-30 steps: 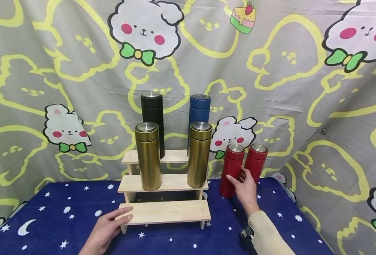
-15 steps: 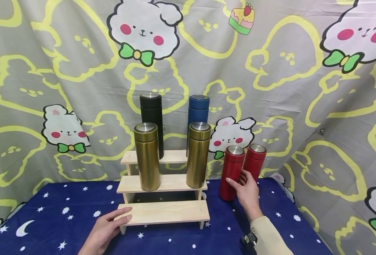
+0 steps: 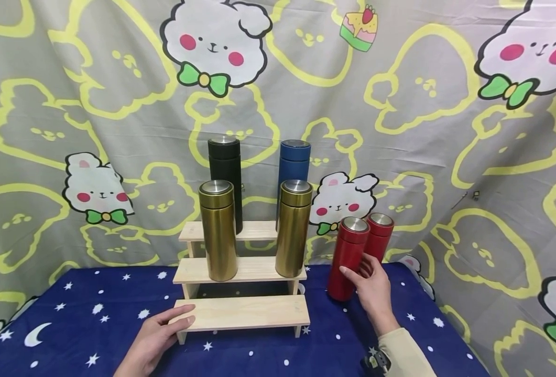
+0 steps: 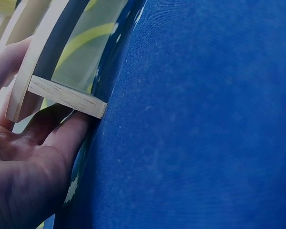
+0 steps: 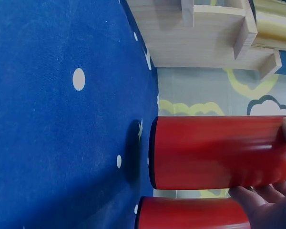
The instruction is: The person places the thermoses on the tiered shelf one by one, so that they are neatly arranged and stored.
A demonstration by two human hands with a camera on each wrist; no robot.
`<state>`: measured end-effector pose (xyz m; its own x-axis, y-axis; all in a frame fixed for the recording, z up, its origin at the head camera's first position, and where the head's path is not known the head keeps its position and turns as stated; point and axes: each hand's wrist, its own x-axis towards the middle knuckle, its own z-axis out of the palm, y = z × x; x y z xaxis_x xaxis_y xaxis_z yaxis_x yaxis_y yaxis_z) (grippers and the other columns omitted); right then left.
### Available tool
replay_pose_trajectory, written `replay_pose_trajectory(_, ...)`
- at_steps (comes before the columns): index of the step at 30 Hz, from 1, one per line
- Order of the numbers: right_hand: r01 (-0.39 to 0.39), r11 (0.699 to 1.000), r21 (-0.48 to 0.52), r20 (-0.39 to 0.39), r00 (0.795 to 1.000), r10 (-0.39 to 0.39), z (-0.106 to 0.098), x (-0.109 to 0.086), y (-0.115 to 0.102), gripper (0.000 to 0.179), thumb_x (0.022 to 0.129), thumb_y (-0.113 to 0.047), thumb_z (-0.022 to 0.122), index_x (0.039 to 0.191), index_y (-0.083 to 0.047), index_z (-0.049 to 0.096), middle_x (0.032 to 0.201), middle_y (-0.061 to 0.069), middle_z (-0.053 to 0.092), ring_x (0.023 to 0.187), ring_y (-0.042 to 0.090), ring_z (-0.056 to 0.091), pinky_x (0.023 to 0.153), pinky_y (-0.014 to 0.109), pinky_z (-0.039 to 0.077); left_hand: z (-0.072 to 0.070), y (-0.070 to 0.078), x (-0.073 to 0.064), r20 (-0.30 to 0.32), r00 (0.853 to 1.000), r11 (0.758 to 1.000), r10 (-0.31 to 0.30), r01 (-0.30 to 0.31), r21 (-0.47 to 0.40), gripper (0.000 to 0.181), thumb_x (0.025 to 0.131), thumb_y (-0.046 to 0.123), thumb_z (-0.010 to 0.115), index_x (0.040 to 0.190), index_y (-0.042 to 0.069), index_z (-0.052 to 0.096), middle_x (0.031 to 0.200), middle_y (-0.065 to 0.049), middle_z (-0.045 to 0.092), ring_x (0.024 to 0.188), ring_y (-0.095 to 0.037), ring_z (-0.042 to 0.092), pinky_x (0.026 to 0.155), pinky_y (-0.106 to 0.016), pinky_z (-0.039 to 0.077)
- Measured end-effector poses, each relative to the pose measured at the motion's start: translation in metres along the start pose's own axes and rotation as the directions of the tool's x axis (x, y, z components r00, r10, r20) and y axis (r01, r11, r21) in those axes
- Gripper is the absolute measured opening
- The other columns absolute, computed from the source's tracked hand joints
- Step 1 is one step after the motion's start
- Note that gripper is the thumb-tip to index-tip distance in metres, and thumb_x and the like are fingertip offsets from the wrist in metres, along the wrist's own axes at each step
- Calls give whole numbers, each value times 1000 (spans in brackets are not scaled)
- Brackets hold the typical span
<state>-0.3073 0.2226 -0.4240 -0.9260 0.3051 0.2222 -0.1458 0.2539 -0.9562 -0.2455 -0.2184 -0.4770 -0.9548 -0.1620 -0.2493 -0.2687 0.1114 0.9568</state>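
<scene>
In the head view my right hand (image 3: 373, 285) grips a red thermos bottle (image 3: 348, 262) around its lower body, thumb on the near left side. The bottle leans a little, and in the right wrist view its base seems just off the cloth. Behind it stands a second red thermos (image 3: 380, 235), partly hidden. My left hand (image 3: 157, 335) holds the left end of the lowest step of a wooden three-step stand (image 3: 249, 313); the left wrist view shows fingers about the board and its leg (image 4: 69, 97).
Two gold thermoses (image 3: 218, 241) (image 3: 294, 238) stand on the middle step. A black thermos (image 3: 226, 167) and a blue thermos (image 3: 295, 159) stand on the top step, partly hidden. Dark blue star-patterned cloth (image 3: 94, 335) covers the table, with a printed curtain (image 3: 131, 131) behind.
My right hand has drawn the front red thermos toward me and slightly right, and it leans more. The left hand and the stand have stayed in place.
</scene>
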Motion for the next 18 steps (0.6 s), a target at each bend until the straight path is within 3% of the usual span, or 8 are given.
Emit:
replay_pose_trajectory(7, -8, 999, -31, 33, 999, 9, -9, -8, -6, 70, 85, -21, 80, 142, -2, 43, 139, 20, 50, 125, 33, 49, 102, 45, 43, 0, -1, -1, -4, 1000, 1000, 3, -3, 0, 64, 79, 36, 83, 129, 1, 64, 147, -33, 34, 130, -44, 39, 101, -60, 37)
replay_pose_trajectory(14, -6, 999, -52, 55, 998, 9, -17, -16, -10, 72, 85, -26, 80, 143, -3, 44, 137, 18, 53, 123, 29, 52, 88, 19, 49, 0, -2, -4, -16, 1000, 1000, 22, -22, -8, 60, 80, 34, 83, 128, 2, 65, 147, -31, 36, 128, -40, 43, 100, -57, 40)
replay_pose_trajectory(18, -16, 997, -78, 60, 998, 21, -21, -19, -12, 73, 84, -28, 81, 143, -5, 44, 138, 17, 52, 123, 28, 51, 94, 28, 49, 0, -1, -3, -16, 1000, 1000, 25, -25, -8, 61, 80, 33, 83, 129, 2, 65, 147, -31, 34, 127, -39, 45, 100, -56, 41)
